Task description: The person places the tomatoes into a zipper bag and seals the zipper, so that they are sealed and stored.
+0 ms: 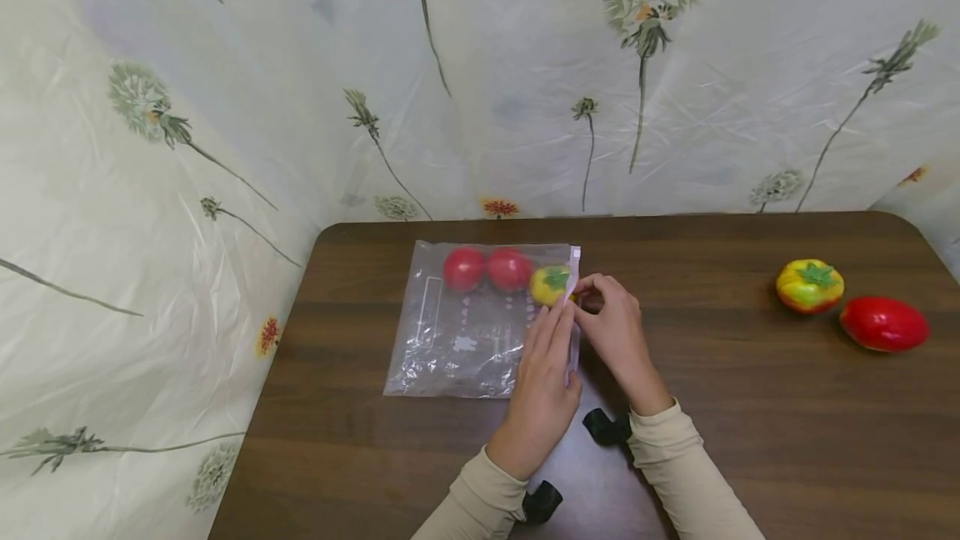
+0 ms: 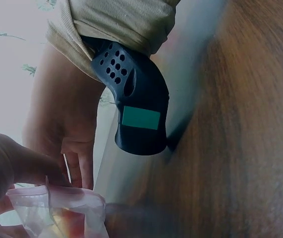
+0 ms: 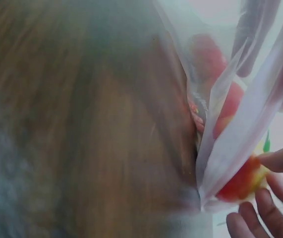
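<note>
Left hand (image 1: pixel 543 382): fingers straight, together on the clear plastic bag (image 1: pixel 450 365), frame centre. Right hand (image 1: pixel 618 338): fingers pinching a yellow-red, green-topped fruit (image 1: pixel 547 284) at its unsealed mouth. Still outside, frame right: glossy red oval fruit (image 1: pixel 885 324), matching yellow-red fruit (image 1: pixel 810 286). Already bagged: two round red fruits (image 1: pixel 464 269).

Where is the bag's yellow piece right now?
In the head view, the yellow piece sits at the right edge of the clear bag, between the red balls and the right hand.
</note>
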Available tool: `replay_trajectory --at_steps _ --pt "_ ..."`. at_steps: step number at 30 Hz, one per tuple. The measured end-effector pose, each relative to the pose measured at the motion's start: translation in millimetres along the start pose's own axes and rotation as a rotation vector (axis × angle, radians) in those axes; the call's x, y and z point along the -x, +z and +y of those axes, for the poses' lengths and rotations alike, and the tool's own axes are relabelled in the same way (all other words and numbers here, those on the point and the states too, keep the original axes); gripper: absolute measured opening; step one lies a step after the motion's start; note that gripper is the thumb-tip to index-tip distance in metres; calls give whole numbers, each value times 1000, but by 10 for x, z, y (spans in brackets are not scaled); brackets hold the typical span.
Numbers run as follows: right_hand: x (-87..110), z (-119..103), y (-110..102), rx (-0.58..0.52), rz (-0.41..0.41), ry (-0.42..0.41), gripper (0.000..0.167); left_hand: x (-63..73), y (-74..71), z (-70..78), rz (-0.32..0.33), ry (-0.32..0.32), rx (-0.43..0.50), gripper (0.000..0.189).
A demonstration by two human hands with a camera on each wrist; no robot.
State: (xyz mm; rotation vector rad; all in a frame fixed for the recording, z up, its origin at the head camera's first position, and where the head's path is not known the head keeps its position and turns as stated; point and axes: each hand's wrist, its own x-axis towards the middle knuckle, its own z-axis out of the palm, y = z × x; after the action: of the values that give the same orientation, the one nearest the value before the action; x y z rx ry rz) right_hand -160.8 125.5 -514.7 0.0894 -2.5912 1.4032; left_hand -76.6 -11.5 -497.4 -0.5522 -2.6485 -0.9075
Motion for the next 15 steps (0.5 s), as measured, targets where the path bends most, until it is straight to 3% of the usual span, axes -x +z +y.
replay_trajectory --at_steps 5,9,15 --pt "-17 10 1 1 -59 -73 18 -1 7 -8 13 19 -1 93" --pt "-21 12 0 75 -118 -128 16 -2 12 -16 27 34 -10 94" --pt "-12 27 8 109 -214 -149 18 -1 12 -15 15 30 4 94"
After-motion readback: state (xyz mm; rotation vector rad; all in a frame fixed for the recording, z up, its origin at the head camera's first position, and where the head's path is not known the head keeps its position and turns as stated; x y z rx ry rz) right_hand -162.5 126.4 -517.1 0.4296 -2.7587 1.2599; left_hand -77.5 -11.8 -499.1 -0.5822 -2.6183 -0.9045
